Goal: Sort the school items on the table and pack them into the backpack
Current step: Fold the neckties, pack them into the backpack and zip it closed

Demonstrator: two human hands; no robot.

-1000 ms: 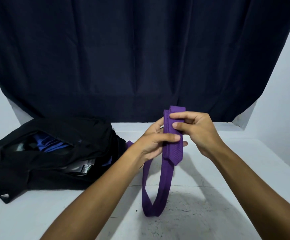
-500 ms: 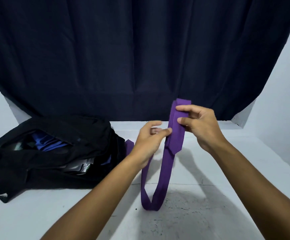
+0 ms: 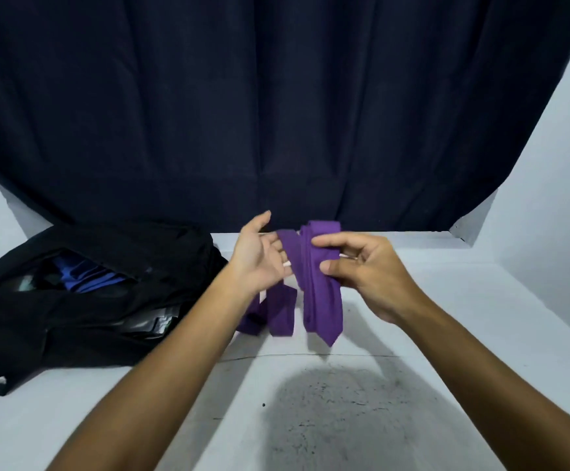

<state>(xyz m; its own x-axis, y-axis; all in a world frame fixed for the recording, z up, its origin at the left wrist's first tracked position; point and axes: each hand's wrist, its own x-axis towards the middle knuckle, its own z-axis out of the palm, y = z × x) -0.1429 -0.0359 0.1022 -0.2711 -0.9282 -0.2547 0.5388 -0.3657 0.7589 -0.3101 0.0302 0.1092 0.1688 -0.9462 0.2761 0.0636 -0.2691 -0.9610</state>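
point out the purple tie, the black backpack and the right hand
purple tie (image 3: 322, 300), head view, on the folded layers hanging below the fingers
black backpack (image 3: 83, 329), head view, on its front panel
right hand (image 3: 372, 277), head view, on the back of the hand

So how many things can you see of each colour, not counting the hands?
Purple: 1, the tie, held in the fingers of the right hand, with the open left hand touching it.
Black: 1, the backpack.
Blue: 1, the cloth item inside the backpack.
Dark navy: 1, the curtain.
White: 1, the table.
Total: 5.
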